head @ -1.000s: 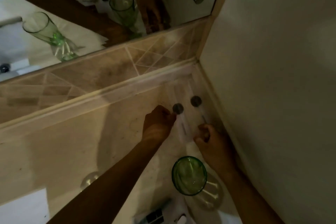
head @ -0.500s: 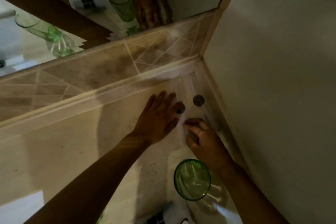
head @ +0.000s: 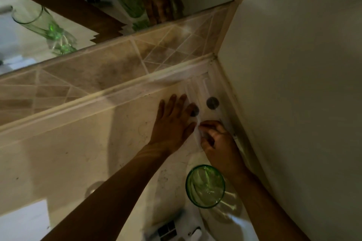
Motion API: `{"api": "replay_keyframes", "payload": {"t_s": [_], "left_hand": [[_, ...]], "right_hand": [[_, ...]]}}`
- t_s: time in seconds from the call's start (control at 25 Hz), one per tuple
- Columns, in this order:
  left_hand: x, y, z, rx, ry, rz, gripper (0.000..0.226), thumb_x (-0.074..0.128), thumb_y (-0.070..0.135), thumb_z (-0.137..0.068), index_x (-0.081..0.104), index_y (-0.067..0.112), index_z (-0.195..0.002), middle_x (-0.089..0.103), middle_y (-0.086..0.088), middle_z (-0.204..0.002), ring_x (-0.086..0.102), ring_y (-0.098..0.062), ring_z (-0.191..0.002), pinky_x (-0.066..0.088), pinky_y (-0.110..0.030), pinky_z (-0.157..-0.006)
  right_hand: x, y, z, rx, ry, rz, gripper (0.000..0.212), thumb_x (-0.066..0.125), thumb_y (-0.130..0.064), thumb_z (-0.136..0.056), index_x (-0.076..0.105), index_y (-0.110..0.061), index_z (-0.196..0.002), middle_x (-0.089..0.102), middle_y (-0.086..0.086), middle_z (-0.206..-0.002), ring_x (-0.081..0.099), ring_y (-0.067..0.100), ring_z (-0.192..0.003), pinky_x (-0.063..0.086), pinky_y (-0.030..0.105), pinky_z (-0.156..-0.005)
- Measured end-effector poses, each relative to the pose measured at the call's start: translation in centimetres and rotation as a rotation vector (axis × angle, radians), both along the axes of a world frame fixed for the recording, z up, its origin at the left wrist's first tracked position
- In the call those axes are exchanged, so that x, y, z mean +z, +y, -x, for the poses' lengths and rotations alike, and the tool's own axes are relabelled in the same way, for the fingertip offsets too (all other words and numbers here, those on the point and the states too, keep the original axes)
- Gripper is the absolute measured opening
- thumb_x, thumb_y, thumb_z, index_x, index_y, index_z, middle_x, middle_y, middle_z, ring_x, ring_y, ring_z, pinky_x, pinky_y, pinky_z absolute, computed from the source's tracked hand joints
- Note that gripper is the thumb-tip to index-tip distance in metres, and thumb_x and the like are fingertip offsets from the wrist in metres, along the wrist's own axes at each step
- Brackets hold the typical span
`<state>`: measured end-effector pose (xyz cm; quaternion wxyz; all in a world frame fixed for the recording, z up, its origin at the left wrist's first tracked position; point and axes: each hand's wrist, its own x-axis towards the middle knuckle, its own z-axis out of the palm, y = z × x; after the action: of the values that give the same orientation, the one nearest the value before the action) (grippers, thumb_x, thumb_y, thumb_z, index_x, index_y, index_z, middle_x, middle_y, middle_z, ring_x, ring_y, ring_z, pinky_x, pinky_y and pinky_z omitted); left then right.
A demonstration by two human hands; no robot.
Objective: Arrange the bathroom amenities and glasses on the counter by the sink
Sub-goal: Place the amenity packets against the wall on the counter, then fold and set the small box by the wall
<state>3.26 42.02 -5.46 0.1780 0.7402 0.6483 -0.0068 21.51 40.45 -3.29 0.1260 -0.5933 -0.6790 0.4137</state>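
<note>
Sachets [head: 203, 100], two white ones with dark seals, lie side by side in the counter [head: 78, 152] corner. Left hand [head: 172, 123] flat, fingers spread, steadies one; right hand [head: 215, 141] pinches the other's end. Step: aligning. Next, likely, glass [head: 205, 186] placement

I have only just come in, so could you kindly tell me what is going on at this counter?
A person is lining up two white packets with round dark seals in the corner of the counter, against the side wall. The left hand lies flat with spread fingers beside the left packet, while the right hand pinches at the packets' near ends. A green glass stands upright just behind the right wrist, and more packaged amenities lie nearer the camera.
</note>
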Motion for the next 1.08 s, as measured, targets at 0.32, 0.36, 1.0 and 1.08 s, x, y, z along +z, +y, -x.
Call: {"api": "replay_keyframes", "payload": {"t_s": [0.32, 0.36, 1.0, 1.08], "left_hand": [[1.7, -1.9, -0.2, 0.174, -0.147, -0.002, 0.065, 0.031, 0.054, -0.101, 0.017, 0.024, -0.156, 0.012, -0.010, -0.166, 0.006, -0.028, -0.154, 0.008, -0.047, -0.125], [2.6, -2.8, -0.5, 0.249, -0.204, -0.017, 0.062, 0.035, 0.051, -0.102, 0.024, 0.020, -0.154, 0.020, -0.011, -0.164, 0.014, -0.029, -0.152, 0.015, -0.045, -0.124], [8.2, -33.0, -2.7, 0.873, -0.426, 0.065, 0.008, 0.059, 0.025, -0.093, 0.062, 0.025, -0.087, 0.062, 0.007, -0.073, 0.057, -0.010, -0.067, 0.043, -0.030, -0.060], [7.9, -35.4, -2.1, 0.947, -0.435, 0.068, 0.010, 0.060, 0.029, -0.094, 0.062, 0.025, -0.085, 0.062, 0.008, -0.073, 0.057, -0.007, -0.066, 0.041, -0.026, -0.058]], "right_hand": [[0.7, -1.3, -1.5, -0.205, 0.089, -0.005, 0.027, 0.059, -0.016, -0.090, 0.070, -0.023, -0.113, 0.061, -0.011, -0.123, 0.058, 0.003, -0.107, 0.049, 0.022, -0.094], [0.9, -2.1, -2.2, -0.238, 0.100, -0.017, 0.027, 0.060, -0.011, -0.088, 0.071, -0.024, -0.109, 0.062, -0.009, -0.118, 0.059, 0.002, -0.102, 0.050, 0.021, -0.090], [4.5, -22.0, -5.8, -0.046, 0.031, 0.195, 0.018, 0.063, -0.009, -0.089, 0.072, -0.019, -0.100, 0.069, -0.004, -0.097, 0.062, 0.003, -0.084, 0.052, 0.023, -0.075], [5.3, -23.2, -4.7, 0.061, -0.003, 0.182, 0.017, 0.063, -0.012, -0.089, 0.072, -0.021, -0.101, 0.068, -0.007, -0.097, 0.062, 0.002, -0.083, 0.051, 0.020, -0.074]]}}
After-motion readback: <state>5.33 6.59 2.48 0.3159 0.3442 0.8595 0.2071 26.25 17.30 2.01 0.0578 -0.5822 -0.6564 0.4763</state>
